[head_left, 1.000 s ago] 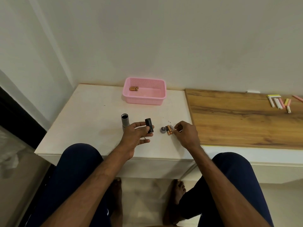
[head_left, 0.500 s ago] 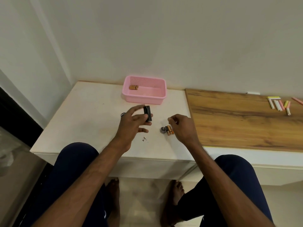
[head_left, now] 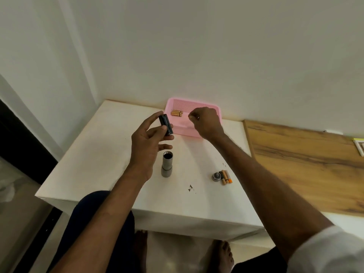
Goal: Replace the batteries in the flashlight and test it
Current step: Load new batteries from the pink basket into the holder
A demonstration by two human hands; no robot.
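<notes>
Reloading is the step in hand, as I judge it. My left hand point(head_left: 146, 146) holds the black battery holder point(head_left: 166, 127) up above the bench point(head_left: 98, 154), thumb and fingers curled round its lower half, top end free. My right hand point(head_left: 204, 121) hangs over the pink basket point(head_left: 187, 133) with its fingers curled in; whether that grip has anything in it I cannot tell. The fresh batteries point(head_left: 176, 113) lie bunched in the basket's left part, near my right fingertips but apart from them. The flashlight body point(head_left: 167, 164) stands upright on the bench just below my left hand, open end up. Its end cap point(head_left: 216, 176) and the spent batteries point(head_left: 226, 177) lie together by my right forearm.

To do this well I should pinch one cell at a time off the edge of the bunch; they are smooth and round and will likely roll. I should turn the holder so a slot faces my right hand, check polarity, and seat each cell fully. Spent cells look much like fresh ones, so I must not draw from that pile. A careless left wrist could topple the flashlight body.
</notes>
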